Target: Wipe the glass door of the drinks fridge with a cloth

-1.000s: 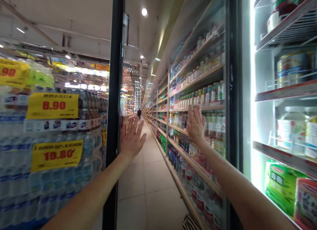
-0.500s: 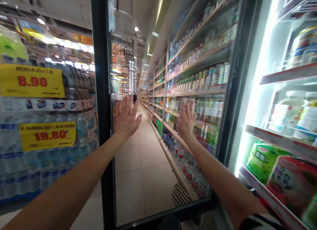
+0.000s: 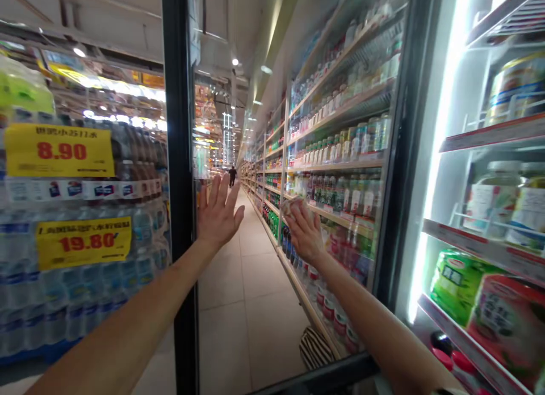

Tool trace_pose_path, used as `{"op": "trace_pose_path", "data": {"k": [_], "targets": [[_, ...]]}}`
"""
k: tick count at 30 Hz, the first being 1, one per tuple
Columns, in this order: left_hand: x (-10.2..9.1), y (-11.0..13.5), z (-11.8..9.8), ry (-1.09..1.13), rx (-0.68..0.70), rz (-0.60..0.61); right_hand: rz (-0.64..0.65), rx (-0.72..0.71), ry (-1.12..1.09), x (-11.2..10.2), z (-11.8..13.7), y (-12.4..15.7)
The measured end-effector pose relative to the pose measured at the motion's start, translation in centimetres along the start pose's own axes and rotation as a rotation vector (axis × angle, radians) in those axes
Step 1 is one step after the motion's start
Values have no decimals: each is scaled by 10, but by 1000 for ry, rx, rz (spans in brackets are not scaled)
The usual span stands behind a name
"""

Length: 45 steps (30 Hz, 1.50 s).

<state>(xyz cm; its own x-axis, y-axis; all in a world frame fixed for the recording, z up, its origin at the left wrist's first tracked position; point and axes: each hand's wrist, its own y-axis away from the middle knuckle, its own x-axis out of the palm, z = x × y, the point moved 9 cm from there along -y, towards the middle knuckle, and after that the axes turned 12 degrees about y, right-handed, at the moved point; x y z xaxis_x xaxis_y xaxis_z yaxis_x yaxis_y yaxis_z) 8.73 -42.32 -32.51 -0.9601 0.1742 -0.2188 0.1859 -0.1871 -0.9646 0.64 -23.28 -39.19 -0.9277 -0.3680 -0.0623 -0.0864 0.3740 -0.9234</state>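
Observation:
Through the glass door (image 3: 259,327) with its black frame (image 3: 181,128), I see shelves and an aisle. My left hand (image 3: 218,213) lies flat against the glass beside the left frame bar, fingers spread and holding nothing. In the middle of the pane, my right hand (image 3: 304,233) presses a crumpled pale cloth (image 3: 294,206) to the glass. Part of the cloth sticks out past the fingertips, and the rest is hidden under the hand.
On the right, lit cooler shelves (image 3: 481,242) hold bottles, a green package (image 3: 457,284) and a red package (image 3: 506,315). Stacked bottled water (image 3: 85,293) with yellow price signs (image 3: 59,151) stands at left. A distant person (image 3: 232,176) is in the aisle.
My right hand has slid left and down across the glass with the cloth, tilting its fingers leftward. My left hand stays against the pane. The view has shifted slightly.

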Motion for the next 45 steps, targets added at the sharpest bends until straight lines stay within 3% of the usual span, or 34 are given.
{"op": "trace_pose_path", "data": {"k": [4, 5, 6, 9, 11, 14, 16, 17, 21, 23, 26, 28, 32, 33, 34, 37, 39, 40, 43, 44, 45], "targets": [[0, 1, 1, 6, -3, -6, -78, 378, 83, -3, -51, 13], [0, 1, 1, 8, -7, -11, -76, 413, 91, -2, -55, 17], [0, 1, 2, 10, -11, -16, -56, 383, 89, 0, -52, 18], [0, 1, 2, 7, -18, -21, 42, 91, 30, 8, -25, 19], [0, 1, 1, -12, -8, -20, 44, 74, 17, 9, -32, 24], [-1, 1, -3, -54, 17, -20, -36, 461, 99, 2, -85, 41], [-1, 1, -3, -57, 22, -19, -42, 595, 138, -2, -97, 54], [-1, 1, -3, -49, 18, -20, -19, 550, 133, -2, -91, 57], [0, 0, -1, -9, -1, -4, 87, 93, 49, 4, -31, 62], [1, 0, -1, 2, -5, 2, 42, 160, 66, 2, -36, 62], [2, -1, 0, 5, -3, 7, -44, 509, 106, -1, -68, 62], [3, 0, 0, 1, 1, 4, -19, 518, 83, 2, -62, 54], [4, 0, 1, -4, 17, -3, 118, 32, -6, 11, -2, 36], [4, 0, 1, -5, 22, -3, 118, -6, -12, 11, 1, 35], [4, 0, 1, -5, 26, -3, 99, 36, -3, 10, -6, 34], [3, 0, 1, 4, 28, -1, 1, 443, 78, 3, -50, 40], [3, 0, 0, 20, 20, -3, 9, 550, 103, 2, -55, 45], [3, 0, 0, 27, 14, -4, 41, 476, 88, 3, -44, 44], [3, 5, -2, 26, -6, -10, 116, 26, -8, 5, 8, 45], [2, 7, -2, 21, -14, -11, 113, -36, -20, 4, 14, 49], [3, 10, -2, 18, -23, -6, 94, -7, -11, 2, 8, 51]]}}
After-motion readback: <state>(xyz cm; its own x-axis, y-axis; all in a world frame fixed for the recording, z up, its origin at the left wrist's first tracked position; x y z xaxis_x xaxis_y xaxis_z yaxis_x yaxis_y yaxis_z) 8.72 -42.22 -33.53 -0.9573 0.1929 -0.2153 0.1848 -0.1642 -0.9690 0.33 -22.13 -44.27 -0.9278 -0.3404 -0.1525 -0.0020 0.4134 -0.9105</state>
